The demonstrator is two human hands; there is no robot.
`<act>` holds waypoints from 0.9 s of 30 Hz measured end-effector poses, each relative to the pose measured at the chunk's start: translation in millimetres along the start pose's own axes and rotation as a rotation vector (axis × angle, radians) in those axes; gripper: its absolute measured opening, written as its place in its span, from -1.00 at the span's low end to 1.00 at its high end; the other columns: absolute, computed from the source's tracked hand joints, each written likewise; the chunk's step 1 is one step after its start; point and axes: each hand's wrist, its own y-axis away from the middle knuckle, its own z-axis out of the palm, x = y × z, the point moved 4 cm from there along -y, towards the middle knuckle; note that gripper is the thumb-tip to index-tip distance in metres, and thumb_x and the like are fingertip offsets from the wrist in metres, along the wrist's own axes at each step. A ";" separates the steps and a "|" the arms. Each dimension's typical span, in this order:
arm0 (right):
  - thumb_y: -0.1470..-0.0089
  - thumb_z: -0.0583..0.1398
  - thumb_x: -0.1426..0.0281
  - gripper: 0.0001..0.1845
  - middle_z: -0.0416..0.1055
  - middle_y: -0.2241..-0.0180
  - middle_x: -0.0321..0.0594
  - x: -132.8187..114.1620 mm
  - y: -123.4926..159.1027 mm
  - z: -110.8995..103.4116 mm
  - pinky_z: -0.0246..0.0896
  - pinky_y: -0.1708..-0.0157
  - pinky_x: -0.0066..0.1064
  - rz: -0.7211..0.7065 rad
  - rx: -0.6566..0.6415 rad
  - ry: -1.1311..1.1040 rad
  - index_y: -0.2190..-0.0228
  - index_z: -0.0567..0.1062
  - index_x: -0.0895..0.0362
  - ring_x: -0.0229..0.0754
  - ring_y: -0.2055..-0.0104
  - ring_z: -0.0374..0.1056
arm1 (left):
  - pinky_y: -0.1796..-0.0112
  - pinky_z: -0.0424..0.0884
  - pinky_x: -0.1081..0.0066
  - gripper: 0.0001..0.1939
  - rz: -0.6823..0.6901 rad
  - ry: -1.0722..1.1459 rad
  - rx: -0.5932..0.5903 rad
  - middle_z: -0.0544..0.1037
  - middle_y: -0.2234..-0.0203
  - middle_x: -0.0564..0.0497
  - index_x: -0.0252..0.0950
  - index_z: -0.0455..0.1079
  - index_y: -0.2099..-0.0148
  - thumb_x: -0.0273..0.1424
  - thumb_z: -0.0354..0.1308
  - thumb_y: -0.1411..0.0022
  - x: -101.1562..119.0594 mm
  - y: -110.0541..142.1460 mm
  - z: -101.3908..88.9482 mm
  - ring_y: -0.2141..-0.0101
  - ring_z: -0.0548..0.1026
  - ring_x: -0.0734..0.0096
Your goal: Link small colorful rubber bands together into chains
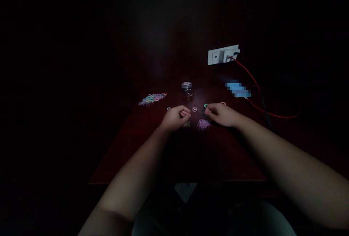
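Note:
My left hand (pixel 176 118) hovers over or rests on the dark red table, its fingers curled together; anything inside them is too small to make out. Under its fingertips lies a little pale yellowish pile of bands (pixel 187 124). My right hand (pixel 222 114) is also closed, thumb and fingers pinched, beside a green elastic band (pixel 205 106). Between the hands are pink elastic bands (pixel 195 109), and nearer to me a purple pile of small elastic bands (pixel 204 124). A blue band (pixel 168 108) shows behind my left hand, and a peach band (pixel 223 103) behind my right.
A heap of mixed coloured bands (pixel 152 99) lies at the table's left. At the back stands a small clear jar (pixel 187 87). A wall socket (pixel 215 57) holds a charger with a red cable (pixel 248 71) running to a blurred blue object (pixel 237 88).

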 end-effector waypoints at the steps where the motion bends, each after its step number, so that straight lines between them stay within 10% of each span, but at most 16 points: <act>1: -0.01 0.09 0.41 -0.89 0.45 0.49 -0.26 -0.1 -0.1 0.0 0.18 0.38 -0.43 -0.001 -0.001 0.000 0.42 0.41 0.14 -0.26 0.47 0.33 | 0.28 0.43 0.46 -0.76 -0.031 -0.037 0.068 0.56 0.37 -0.01 -0.31 0.46 0.17 -0.30 0.11 -0.17 -9.8 0.9 -10.9 0.38 0.50 0.48; 5: -0.01 0.07 0.41 -0.88 0.42 0.49 -0.27 -2.3 0.4 -1.3 0.15 0.38 -0.44 -0.023 0.026 0.006 0.43 0.41 0.15 -0.27 0.46 0.30 | 0.01 0.35 0.22 -0.66 -0.306 -0.357 0.288 0.54 0.14 -0.15 -0.31 0.45 0.10 -0.23 0.14 -0.14 -69.4 11.7 -63.4 0.11 0.47 0.20; 10: -0.03 0.06 0.37 -0.86 0.36 0.51 -0.30 -3.8 1.5 0.7 0.10 0.41 -0.45 -0.032 0.024 0.004 0.47 0.38 0.14 -0.28 0.47 0.25 | -0.04 0.27 -0.02 -0.52 -0.658 -0.601 0.206 0.40 -0.09 -0.13 -0.18 0.43 -0.04 -0.07 0.07 -0.14 -129.8 21.8 -94.8 -0.09 0.31 -0.10; 17: -0.03 0.06 0.35 -0.85 0.32 0.53 -0.31 -1.9 0.3 3.0 0.08 0.42 -0.45 -0.018 0.018 -0.036 0.46 0.37 0.15 -0.29 0.49 0.21 | -0.05 0.22 -0.16 -0.35 -0.680 -0.630 0.136 0.33 -0.17 -0.03 -0.10 0.38 -0.12 0.13 -0.04 -0.12 -140.4 9.5 -87.6 -0.14 0.22 -0.21; 27: -0.05 0.08 0.32 -0.81 0.32 0.54 -0.29 -2.0 0.8 -1.2 0.05 0.46 -0.44 -0.001 0.098 -0.029 0.44 0.42 0.16 -0.28 0.51 0.19 | 0.05 0.38 0.11 -0.51 -0.592 -0.475 0.283 0.56 0.11 -0.16 -0.24 0.50 0.03 -0.09 0.19 -0.05 -128.9 8.2 -96.4 0.08 0.48 0.00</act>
